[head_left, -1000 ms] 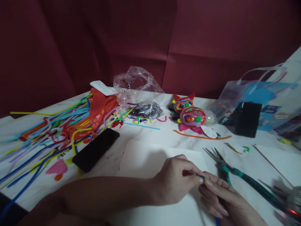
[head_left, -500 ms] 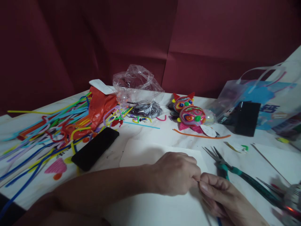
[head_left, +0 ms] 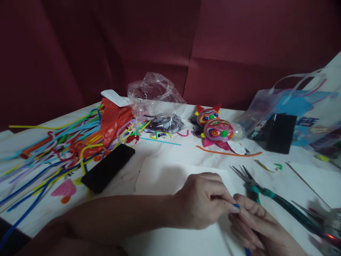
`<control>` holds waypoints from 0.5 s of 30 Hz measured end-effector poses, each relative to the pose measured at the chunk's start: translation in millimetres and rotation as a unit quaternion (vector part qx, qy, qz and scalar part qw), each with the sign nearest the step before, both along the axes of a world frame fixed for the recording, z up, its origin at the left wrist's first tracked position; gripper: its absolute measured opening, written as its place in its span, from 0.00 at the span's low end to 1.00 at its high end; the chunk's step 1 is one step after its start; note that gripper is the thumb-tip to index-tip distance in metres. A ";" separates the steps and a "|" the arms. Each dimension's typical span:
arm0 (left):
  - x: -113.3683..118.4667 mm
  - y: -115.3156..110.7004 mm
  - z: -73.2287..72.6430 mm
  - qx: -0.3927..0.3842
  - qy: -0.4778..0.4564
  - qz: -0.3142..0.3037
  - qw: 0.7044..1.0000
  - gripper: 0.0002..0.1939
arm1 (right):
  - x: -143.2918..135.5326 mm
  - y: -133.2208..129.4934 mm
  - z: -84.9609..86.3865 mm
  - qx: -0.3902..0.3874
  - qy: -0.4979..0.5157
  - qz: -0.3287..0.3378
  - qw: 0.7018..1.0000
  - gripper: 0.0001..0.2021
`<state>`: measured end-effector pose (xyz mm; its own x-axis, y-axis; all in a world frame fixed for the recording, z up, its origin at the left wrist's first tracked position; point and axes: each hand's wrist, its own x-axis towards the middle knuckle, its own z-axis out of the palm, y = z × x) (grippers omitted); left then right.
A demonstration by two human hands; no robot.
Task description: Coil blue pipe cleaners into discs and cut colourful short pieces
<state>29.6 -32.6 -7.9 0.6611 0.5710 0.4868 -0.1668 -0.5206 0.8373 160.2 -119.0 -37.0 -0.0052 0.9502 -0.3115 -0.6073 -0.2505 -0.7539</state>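
Note:
My left hand (head_left: 204, 201) pinches a short blue end of a pipe cleaner (head_left: 236, 206) between thumb and fingertips. Right against it, my right hand (head_left: 257, 222) grips the same blue strand with curled fingers; another blue bit shows below that palm, and most of the strand is hidden. Both hands are above a sheet of white paper (head_left: 157, 177). Long-nose pliers (head_left: 286, 209) with dark green handles lie just right of my right hand, jaws pointing away.
Colourful pipe cleaners (head_left: 61, 149) spill from a red bag (head_left: 115, 119) at left, by a black phone (head_left: 109, 169). Two decorated animal figures (head_left: 217, 133) stand behind an orange pipe cleaner (head_left: 226, 152). A second phone (head_left: 281, 133) leans against a carrier bag (head_left: 314, 106).
My left hand has turned slightly, and its thumb now shows pressed on the blue end, which was hidden before. My right hand has shifted a little to the right.

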 end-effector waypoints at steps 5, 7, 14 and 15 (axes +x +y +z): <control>2.9 -14.5 -2.5 -0.148 -0.036 0.030 0.988 0.09 | -5.3 -1.4 -1.3 0.022 0.024 -0.007 0.999 0.13; 2.9 -18.2 -3.4 -0.183 -0.036 0.032 0.982 0.07 | -7.6 -2.0 -2.5 0.027 0.032 -0.003 0.999 0.14; 4.5 -20.6 -5.9 -0.243 -0.048 0.052 0.967 0.04 | -10.3 0.7 -6.7 0.038 0.031 0.020 0.999 0.14; 4.8 -21.0 -6.0 -0.250 -0.046 0.056 0.966 0.04 | -10.2 0.5 -6.8 0.038 0.032 0.021 0.999 0.14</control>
<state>34.4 -53.6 -13.9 0.5492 0.8150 0.1851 -0.2185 -0.0738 0.9730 150.0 -118.4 -43.8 -0.0634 0.9694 -0.2370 -0.6454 -0.2209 -0.7312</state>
